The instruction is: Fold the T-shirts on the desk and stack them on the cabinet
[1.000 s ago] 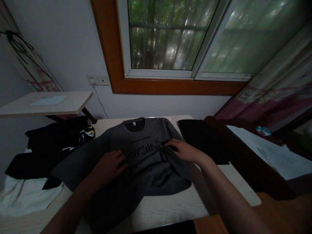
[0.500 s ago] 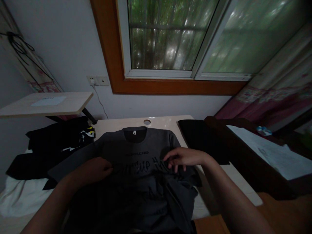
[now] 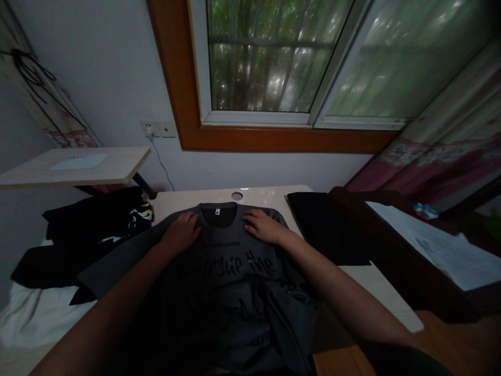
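Note:
A dark grey T-shirt (image 3: 235,235) with black lettering lies front up on the pale table, its collar toward the window. The chest is fairly smooth, while the lower part is wrinkled. My left hand (image 3: 182,233) rests on the shirt's left shoulder, beside the collar, fingers laid out on the cloth. On the other side of the collar, my right hand (image 3: 263,225) lies with its fingers stretched over the right shoulder. Neither hand grips the fabric. My forearms cover parts of the sleeves.
Folded black cloth (image 3: 324,224) lies on the table's right side. Black garments (image 3: 94,216) and a white cloth (image 3: 43,313) are heaped at the left, below a raised wooden shelf (image 3: 117,156). The table (image 3: 270,196) has a round hole near its back edge.
Both hands have moved up the shirt, away from me, from the chest lettering to the shoulders beside the collar. The shirt stays in nearly the same place.

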A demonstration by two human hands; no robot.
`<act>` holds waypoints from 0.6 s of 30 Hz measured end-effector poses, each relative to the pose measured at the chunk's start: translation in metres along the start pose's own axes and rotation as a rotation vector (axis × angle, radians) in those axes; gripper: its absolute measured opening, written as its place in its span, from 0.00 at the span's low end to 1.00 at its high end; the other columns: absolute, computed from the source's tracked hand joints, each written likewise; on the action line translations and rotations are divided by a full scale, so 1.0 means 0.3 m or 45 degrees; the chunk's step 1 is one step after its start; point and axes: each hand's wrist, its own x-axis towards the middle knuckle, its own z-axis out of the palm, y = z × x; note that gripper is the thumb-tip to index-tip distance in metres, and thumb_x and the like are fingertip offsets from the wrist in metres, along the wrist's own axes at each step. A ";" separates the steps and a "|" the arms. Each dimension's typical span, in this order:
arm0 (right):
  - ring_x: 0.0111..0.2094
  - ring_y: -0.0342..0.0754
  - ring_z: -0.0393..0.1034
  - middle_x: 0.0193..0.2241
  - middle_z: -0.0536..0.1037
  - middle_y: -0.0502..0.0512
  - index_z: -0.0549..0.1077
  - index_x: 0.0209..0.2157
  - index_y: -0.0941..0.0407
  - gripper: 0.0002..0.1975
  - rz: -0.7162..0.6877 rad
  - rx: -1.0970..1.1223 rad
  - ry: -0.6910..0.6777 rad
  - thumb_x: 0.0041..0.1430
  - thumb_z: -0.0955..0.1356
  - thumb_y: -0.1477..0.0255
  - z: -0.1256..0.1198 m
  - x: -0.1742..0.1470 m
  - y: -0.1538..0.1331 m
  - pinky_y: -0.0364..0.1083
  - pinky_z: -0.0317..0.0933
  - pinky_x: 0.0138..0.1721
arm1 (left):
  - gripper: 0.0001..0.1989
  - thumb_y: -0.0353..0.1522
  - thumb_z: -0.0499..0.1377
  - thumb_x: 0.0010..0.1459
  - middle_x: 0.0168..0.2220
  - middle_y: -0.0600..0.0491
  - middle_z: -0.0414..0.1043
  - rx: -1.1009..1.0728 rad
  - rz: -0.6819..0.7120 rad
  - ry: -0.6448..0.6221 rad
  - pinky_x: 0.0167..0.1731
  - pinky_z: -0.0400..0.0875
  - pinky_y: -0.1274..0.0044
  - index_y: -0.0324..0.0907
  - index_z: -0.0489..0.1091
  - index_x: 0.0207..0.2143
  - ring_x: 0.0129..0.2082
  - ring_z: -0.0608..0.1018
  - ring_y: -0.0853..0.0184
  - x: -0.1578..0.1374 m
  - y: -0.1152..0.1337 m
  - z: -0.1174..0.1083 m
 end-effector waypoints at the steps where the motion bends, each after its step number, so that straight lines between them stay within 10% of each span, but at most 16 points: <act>1: 0.61 0.57 0.66 0.59 0.73 0.61 0.72 0.60 0.53 0.22 -0.005 -0.033 0.012 0.66 0.66 0.68 0.011 0.010 0.004 0.58 0.57 0.65 | 0.26 0.40 0.52 0.66 0.62 0.39 0.66 0.013 -0.019 0.040 0.61 0.64 0.62 0.36 0.66 0.61 0.62 0.69 0.51 0.010 -0.004 0.014; 12: 0.57 0.54 0.69 0.53 0.76 0.65 0.74 0.56 0.59 0.19 0.370 -0.198 0.230 0.69 0.61 0.72 -0.073 -0.027 0.132 0.51 0.58 0.62 | 0.30 0.45 0.47 0.69 0.64 0.40 0.64 0.021 -0.052 0.193 0.65 0.58 0.59 0.37 0.61 0.65 0.64 0.67 0.52 0.033 -0.088 0.085; 18: 0.48 0.57 0.76 0.48 0.80 0.68 0.77 0.51 0.62 0.17 0.770 -0.113 -0.001 0.66 0.65 0.68 -0.157 -0.119 0.221 0.48 0.66 0.49 | 0.31 0.45 0.46 0.68 0.65 0.39 0.62 0.029 -0.078 0.181 0.65 0.57 0.59 0.37 0.59 0.66 0.64 0.65 0.52 0.057 -0.112 0.086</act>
